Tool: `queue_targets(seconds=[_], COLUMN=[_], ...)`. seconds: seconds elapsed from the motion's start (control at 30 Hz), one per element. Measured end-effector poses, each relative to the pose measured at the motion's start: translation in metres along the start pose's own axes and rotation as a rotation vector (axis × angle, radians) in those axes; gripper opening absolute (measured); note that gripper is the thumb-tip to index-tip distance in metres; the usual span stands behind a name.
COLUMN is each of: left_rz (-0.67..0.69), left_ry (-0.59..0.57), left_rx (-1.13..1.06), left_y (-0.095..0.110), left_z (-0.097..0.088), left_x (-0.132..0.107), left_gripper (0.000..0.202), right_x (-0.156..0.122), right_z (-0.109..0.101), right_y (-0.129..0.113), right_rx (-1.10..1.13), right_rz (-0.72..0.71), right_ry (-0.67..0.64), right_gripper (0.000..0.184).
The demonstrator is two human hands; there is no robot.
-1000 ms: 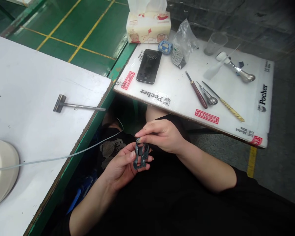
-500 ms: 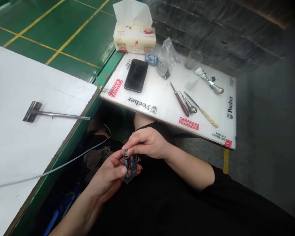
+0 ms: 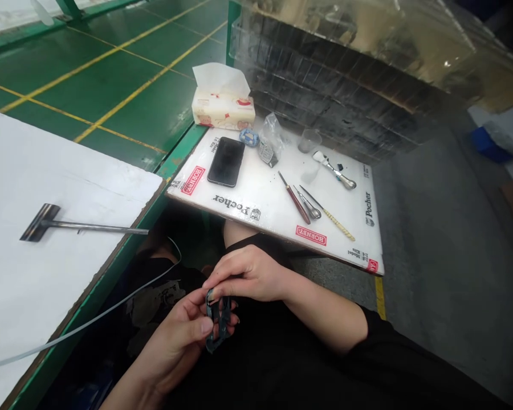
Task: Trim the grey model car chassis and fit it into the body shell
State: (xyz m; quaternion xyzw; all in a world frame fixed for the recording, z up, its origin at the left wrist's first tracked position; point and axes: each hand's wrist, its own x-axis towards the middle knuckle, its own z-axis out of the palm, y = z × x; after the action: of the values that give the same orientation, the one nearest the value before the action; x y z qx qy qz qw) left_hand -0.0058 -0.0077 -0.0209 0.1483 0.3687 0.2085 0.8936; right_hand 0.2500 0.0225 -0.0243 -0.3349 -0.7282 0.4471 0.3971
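A small dark blue-grey frame-shaped part [image 3: 214, 333] with openings through it is held over my lap. My left hand [image 3: 186, 330] grips it from the left, thumb on the near side and fingers behind. My right hand [image 3: 248, 273] is closed at its upper end, thumb and forefinger pinching there. Whether anything small sits between those fingertips is hidden. Beyond my hands, a tool with a red-brown handle [image 3: 297, 202], a metal-handled pointed tool [image 3: 311, 208] and a thin tool with a yellow wrapped handle [image 3: 340, 223] lie on the white printed board [image 3: 260, 196].
On the board are a black phone [image 3: 226, 162], a plastic bag [image 3: 270, 145], a clear cup [image 3: 310, 139] and a metal-handled brush-like tool [image 3: 336, 171]. Behind stands a tissue pack [image 3: 223, 108]. A metal T-shaped tool [image 3: 47, 222] overhangs the left table's edge; a grey cable [image 3: 123, 299] crosses nearby.
The camera view has tilted up, so the scene sits lower and shelving shows more at the back. Both hands keep nearly the same hold on the part.
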Motion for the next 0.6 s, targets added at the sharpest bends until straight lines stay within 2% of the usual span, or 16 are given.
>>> queue_targets(seconds=[0.07, 0.1, 0.23, 0.3, 0.37, 0.43, 0.5, 0.6], left_rz=[0.015, 0.033, 0.138, 0.17, 0.202, 0.245, 0.289, 0.366], left_ry=[0.006, 0.01, 0.026, 0.019, -0.012, -0.06, -0.108, -0.149], left_rx=[-0.043, -0.069, -0.139, -0.15, -0.169, -0.19, -0.199, -0.215], left_y=[-0.001, -0.001, -0.002, -0.001, 0.0, 0.001, 0.003, 0.007], left_z=[-0.002, -0.003, -0.008, -0.01, -0.012, -0.012, -0.009, 0.001], left_x=[-0.001, -0.002, -0.009, -0.011, -0.009, -0.007, -0.006, -0.01], left_gripper=[0.065, 0.067, 0.074, 0.073, 0.073, 0.072, 0.071, 0.065], right_x=[-0.005, -0.009, -0.025, -0.029, -0.029, -0.027, -0.025, -0.028], right_z=[-0.02, -0.034, -0.092, -0.112, -0.123, -0.128, -0.129, -0.123], right_y=[-0.011, -0.016, -0.02, -0.011, 0.001, 0.01, 0.01, -0.004], right_rx=[-0.197, -0.322, -0.859, -1.049, -1.168, -1.231, -1.254, -1.219], right_rz=[0.024, 0.064, 0.381, 0.555, 0.683, 0.745, 0.748, 0.672], right_ry=[0.039, 0.101, 0.518, 0.64, 0.672, 0.664, 0.663, 0.711], right_gripper=[0.034, 0.04, 0.04, 0.039, 0.036, 0.036, 0.038, 0.034])
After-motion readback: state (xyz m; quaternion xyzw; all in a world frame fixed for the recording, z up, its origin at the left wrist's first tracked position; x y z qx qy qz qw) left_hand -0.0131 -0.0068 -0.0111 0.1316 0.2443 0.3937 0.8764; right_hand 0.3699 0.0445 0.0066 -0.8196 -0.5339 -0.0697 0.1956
